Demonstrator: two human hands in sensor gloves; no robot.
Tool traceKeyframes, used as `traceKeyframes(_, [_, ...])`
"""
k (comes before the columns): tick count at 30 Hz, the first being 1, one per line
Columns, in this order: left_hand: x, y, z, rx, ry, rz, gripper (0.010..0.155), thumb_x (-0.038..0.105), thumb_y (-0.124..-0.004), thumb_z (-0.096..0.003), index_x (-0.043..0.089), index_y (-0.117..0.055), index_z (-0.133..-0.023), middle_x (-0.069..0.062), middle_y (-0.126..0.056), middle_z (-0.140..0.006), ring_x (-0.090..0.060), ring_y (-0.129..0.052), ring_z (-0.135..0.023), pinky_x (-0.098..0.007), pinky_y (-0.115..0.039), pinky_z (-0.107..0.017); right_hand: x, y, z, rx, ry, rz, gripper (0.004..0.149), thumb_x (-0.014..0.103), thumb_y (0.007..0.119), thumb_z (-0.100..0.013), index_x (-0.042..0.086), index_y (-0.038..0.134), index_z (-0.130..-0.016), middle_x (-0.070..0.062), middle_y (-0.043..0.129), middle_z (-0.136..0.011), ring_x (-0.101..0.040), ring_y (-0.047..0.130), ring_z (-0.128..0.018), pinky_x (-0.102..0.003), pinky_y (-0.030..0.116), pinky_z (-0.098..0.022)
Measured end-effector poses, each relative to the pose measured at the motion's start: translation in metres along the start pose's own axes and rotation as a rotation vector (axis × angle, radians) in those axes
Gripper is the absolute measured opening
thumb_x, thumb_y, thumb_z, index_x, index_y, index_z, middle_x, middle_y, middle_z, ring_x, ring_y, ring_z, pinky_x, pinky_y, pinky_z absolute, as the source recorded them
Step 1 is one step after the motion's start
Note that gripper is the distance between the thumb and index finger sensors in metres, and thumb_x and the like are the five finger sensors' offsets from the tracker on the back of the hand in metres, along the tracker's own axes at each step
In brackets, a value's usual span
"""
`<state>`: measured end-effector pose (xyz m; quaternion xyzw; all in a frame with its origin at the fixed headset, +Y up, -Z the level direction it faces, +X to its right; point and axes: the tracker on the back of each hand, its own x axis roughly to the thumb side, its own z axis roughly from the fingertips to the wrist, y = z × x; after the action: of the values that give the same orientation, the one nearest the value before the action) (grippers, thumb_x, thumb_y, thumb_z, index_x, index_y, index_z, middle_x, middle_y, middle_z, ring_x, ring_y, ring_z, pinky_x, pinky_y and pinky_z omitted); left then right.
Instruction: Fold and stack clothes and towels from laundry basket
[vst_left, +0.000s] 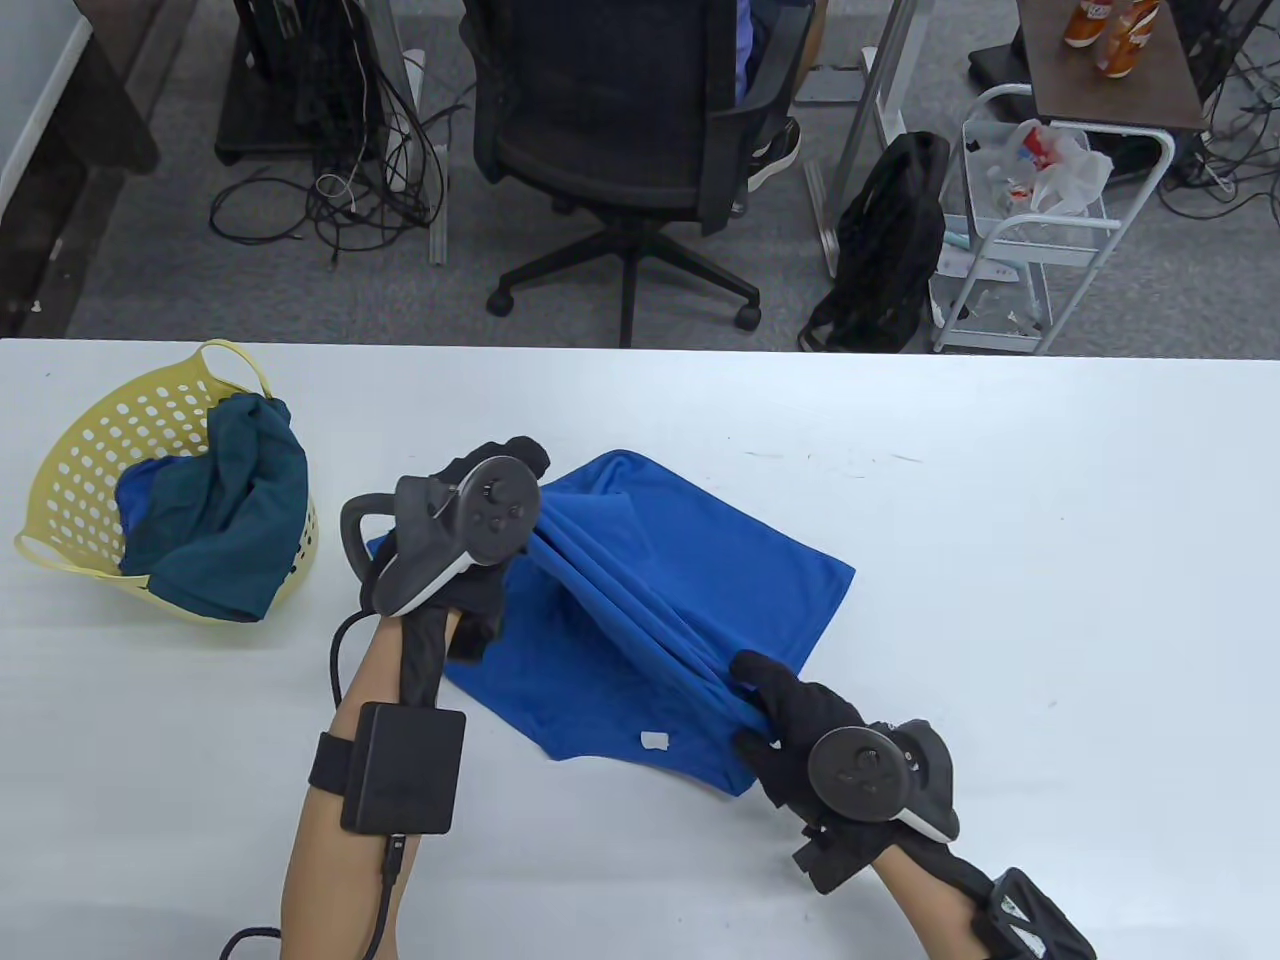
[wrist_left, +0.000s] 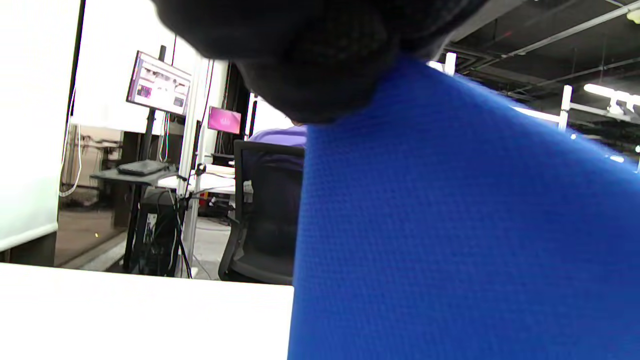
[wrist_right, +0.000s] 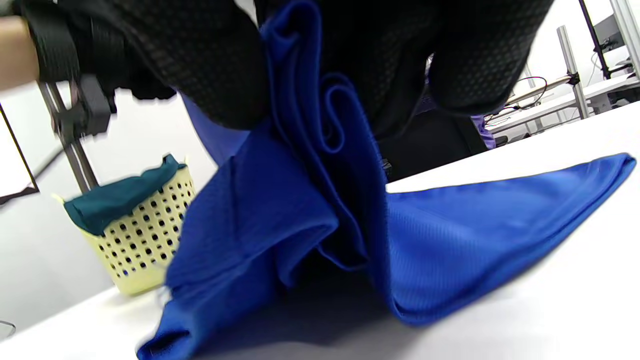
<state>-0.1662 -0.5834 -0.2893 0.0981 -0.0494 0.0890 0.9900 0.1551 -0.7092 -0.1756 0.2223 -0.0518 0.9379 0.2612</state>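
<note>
Both hands are on the blue shirt (vst_left: 690, 590) in the middle of the white desk (vst_left: 1050, 560). The left hand (vst_left: 470, 530) grips the fabric at its far-left edge and holds it raised off the desk, while the right hand (vst_left: 810, 730) has its fingers (wrist_right: 210, 75) bunched round gathered folds at the near edge. A taut ridge of cloth runs between the two hands; the rest lies spread flat. Off to the left sits the yellow laundry basket (vst_left: 100, 430), with a dark teal garment (vst_left: 240, 500) spilling over its rim.
</note>
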Motion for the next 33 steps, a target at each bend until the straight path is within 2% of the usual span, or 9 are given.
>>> traceKeyframes(5, [-0.024, -0.004, 0.004, -0.04, 0.008, 0.119, 0.028, 0.026, -0.081, -0.0546, 0.04, -0.089, -0.078, 0.002, -0.101, -0.078, -0.005, -0.105, -0.041, -0.019, -0.095, -0.027, 0.004, -0.019, -0.008, -0.042, 0.002, 0.138, 0.038, 0.025, 0.077, -0.056, 0.016, 0.078, -0.093, -0.005, 0.081, -0.08, -0.038, 0.084, -0.074, -0.063, 0.073, -0.059])
traceKeyframes(9, [-0.041, -0.003, 0.007, -0.078, -0.01, 0.279, 0.029, 0.027, -0.078, -0.056, 0.035, -0.087, -0.082, 0.001, -0.099, -0.079, -0.005, -0.105, -0.045, -0.019, -0.097, -0.031, -0.005, -0.028, -0.014, -0.026, 0.088, 0.002, 0.039, 0.021, 0.069, -0.06, 0.016, 0.07, -0.098, -0.01, 0.071, -0.09, -0.043, 0.082, -0.078, -0.056, 0.079, -0.053])
traceKeyframes(12, [-0.041, -0.001, 0.006, -0.061, 0.009, 0.301, 0.029, 0.028, -0.078, -0.0565, 0.034, -0.087, -0.084, 0.0, -0.099, -0.079, -0.006, -0.105, -0.045, -0.018, -0.097, -0.031, -0.008, -0.021, -0.018, 0.016, 0.094, -0.023, 0.039, 0.021, 0.067, -0.061, 0.019, 0.068, -0.1, -0.015, 0.072, -0.097, -0.031, 0.093, -0.064, -0.04, 0.088, -0.039])
traceKeyframes(17, [-0.03, 0.008, 0.004, -0.011, 0.053, 0.215, 0.029, 0.028, -0.078, -0.0563, 0.034, -0.087, -0.084, 0.0, -0.099, -0.078, -0.004, -0.105, -0.043, -0.017, -0.096, -0.029, -0.017, -0.003, -0.017, -0.059, -0.011, -0.084, 0.043, 0.018, 0.068, -0.059, 0.014, 0.058, -0.101, -0.014, 0.08, -0.09, -0.027, 0.096, -0.063, -0.042, 0.091, -0.046])
traceKeyframes(21, [-0.038, 0.012, 0.0, -0.057, 0.043, 0.271, 0.032, 0.025, -0.079, -0.0572, 0.04, -0.086, -0.084, -0.001, -0.098, -0.081, -0.005, -0.105, -0.044, -0.018, -0.096, -0.029, -0.026, -0.011, -0.015, 0.021, -0.133, -0.34, 0.059, 0.01, 0.067, -0.059, 0.039, 0.049, -0.107, -0.018, 0.074, -0.095, -0.032, 0.094, -0.065, -0.045, 0.091, -0.045])
traceKeyframes(25, [-0.053, 0.012, 0.0, -0.096, -0.021, 0.378, 0.029, 0.027, -0.078, -0.0557, 0.037, -0.089, -0.081, 0.001, -0.098, -0.08, -0.006, -0.106, -0.046, -0.018, -0.098, -0.031, -0.033, -0.037, -0.022, 0.055, -0.153, -0.466, 0.041, 0.008, 0.065, -0.059, 0.028, 0.083, -0.09, -0.018, 0.072, -0.097, -0.034, 0.09, -0.069, -0.045, 0.09, -0.047])
traceKeyframes(28, [-0.061, 0.01, 0.0, -0.251, -0.142, 0.472, 0.046, 0.045, -0.085, -0.0523, 0.03, -0.082, -0.096, -0.003, -0.091, -0.094, -0.008, -0.104, -0.063, -0.021, -0.098, -0.047, -0.046, -0.055, -0.036, 0.092, -0.117, -0.646, 0.038, 0.011, 0.067, -0.059, 0.013, 0.085, -0.092, -0.021, 0.075, -0.094, -0.035, 0.091, -0.067, -0.046, 0.089, -0.049])
traceKeyframes(30, [-0.059, 0.009, 0.0, -0.283, -0.192, 0.387, 0.068, 0.05, -0.099, -0.0403, 0.032, -0.076, -0.101, 0.0, -0.086, -0.1, -0.006, -0.102, -0.071, -0.019, -0.098, -0.054, -0.048, -0.065, -0.044, 0.104, -0.121, -0.578, 0.047, 0.029, 0.089, -0.054, 0.008, 0.081, -0.096, -0.026, 0.073, -0.096, -0.038, 0.091, -0.07, -0.046, 0.089, -0.052])
traceKeyframes(33, [-0.047, -0.005, -0.006, -0.266, -0.14, 0.127, 0.062, 0.036, -0.099, -0.0395, 0.035, -0.078, -0.098, 0.004, -0.087, -0.096, -0.002, -0.102, -0.069, -0.017, -0.098, -0.054, -0.04, -0.066, -0.06, 0.062, -0.035, -0.239, 0.048, 0.02, 0.091, -0.049, 0.019, 0.072, -0.093, -0.017, 0.076, -0.092, -0.029, 0.091, -0.066, -0.042, 0.09, -0.048])
